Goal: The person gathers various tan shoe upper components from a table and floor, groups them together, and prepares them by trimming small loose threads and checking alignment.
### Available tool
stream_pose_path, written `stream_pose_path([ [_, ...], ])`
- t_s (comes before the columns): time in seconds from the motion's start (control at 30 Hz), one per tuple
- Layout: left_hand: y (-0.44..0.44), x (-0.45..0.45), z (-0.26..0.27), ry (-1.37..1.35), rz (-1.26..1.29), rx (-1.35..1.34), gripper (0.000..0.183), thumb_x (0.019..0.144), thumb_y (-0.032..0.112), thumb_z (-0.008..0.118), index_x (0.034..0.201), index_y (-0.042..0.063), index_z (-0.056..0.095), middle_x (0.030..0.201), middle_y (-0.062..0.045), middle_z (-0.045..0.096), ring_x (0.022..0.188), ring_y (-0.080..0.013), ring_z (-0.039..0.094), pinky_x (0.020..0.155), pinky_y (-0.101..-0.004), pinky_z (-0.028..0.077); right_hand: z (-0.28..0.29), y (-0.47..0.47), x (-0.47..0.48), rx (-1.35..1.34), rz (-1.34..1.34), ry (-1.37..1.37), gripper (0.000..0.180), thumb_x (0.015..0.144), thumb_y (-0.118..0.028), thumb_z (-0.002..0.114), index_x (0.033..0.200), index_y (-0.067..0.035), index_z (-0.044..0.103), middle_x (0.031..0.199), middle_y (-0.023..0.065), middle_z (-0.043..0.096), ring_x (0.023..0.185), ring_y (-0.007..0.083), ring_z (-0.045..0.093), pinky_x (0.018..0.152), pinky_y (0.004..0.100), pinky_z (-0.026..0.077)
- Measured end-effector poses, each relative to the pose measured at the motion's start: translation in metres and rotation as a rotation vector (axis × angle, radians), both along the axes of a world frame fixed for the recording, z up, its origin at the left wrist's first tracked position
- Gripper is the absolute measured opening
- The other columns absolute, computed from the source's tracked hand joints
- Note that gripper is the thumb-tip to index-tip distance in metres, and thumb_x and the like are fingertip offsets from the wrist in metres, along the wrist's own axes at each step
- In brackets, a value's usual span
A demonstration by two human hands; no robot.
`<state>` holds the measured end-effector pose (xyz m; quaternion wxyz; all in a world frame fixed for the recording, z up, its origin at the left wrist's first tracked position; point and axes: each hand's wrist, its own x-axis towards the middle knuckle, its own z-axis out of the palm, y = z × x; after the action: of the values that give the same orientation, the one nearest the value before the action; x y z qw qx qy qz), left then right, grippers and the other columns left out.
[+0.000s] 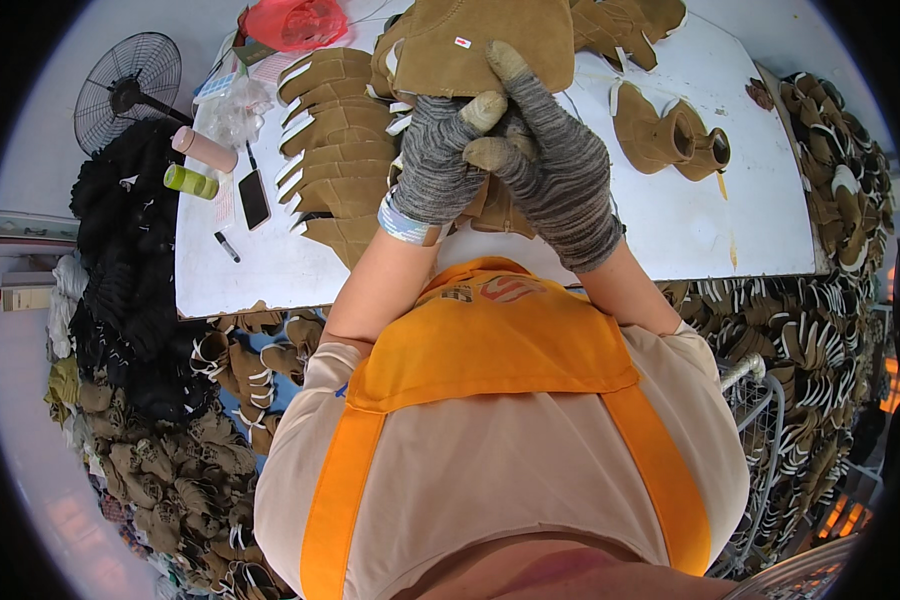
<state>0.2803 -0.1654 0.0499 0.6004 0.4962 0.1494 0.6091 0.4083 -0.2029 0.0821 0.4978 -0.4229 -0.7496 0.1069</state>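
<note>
Both hands wear grey knitted gloves with tan fingertips and come close together over the white table. My left hand (439,165) has its fingers running under the lower edge of a brown suede shoe-upper piece (435,56), which hides their tips. Its thumb lies just below that edge. One finger of my right hand (562,161) rests on the suede, near a small arrow sticker (463,43); its thumb points toward the left glove. Whether either hand grips the piece is hidden. More brown suede (495,214) shows beneath the gloves.
Overlapping suede uppers (337,142) lie left of my hands; two sewn uppers (667,139) stand right. A phone (253,199), marker (227,247), pink bottle (204,148) and green-lidded jar (191,181) sit on the table (270,277). A fan (127,94) stands beyond. Upper piles flank me.
</note>
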Motion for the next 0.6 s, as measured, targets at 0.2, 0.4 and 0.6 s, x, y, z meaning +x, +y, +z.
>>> stream_pose_path([
  [0.2, 0.003, 0.0, -0.005, 0.061, 0.094, 0.094, 0.046, 0.092, 0.022, 0.064, 0.13, 0.002, 0.047, 0.119, -0.01, 0.06, 0.105, -0.0225, 0.061, 0.09, -0.0331, 0.052, -0.004, -0.001, 0.005, -0.052, -0.029, 0.048, 0.081, 0.079, -0.041, 0.075, 0.145, -0.01, 0.04, 0.104, 0.0102, 0.07, 0.088, 0.0144, 0.066, 0.08, 0.0262, 0.053],
  [0.4, 0.005, 0.001, 0.007, 0.069, 0.165, 0.162, 0.036, 0.092, 0.02, 0.065, 0.12, 0.0, 0.057, 0.112, -0.01, 0.064, 0.101, -0.0194, 0.063, 0.089, -0.0314, 0.052, -0.028, 0.015, 0.013, 0.134, -0.109, 0.067, 0.088, 0.075, -0.05, 0.074, 0.144, -0.009, 0.04, 0.094, 0.0067, 0.068, 0.075, 0.0146, 0.065, 0.067, 0.0256, 0.053],
  [0.6, 0.008, -0.007, -0.001, -0.016, 0.03, 0.055, 0.052, 0.091, 0.025, 0.064, 0.132, -0.001, 0.045, 0.121, -0.019, 0.059, 0.111, -0.0308, 0.061, 0.098, -0.0414, 0.052, -0.028, 0.006, 0.012, -0.019, -0.078, 0.089, 0.095, 0.069, -0.052, 0.078, 0.145, -0.01, 0.039, 0.079, 0.0035, 0.065, 0.058, 0.0118, 0.059, 0.054, 0.0241, 0.05],
])
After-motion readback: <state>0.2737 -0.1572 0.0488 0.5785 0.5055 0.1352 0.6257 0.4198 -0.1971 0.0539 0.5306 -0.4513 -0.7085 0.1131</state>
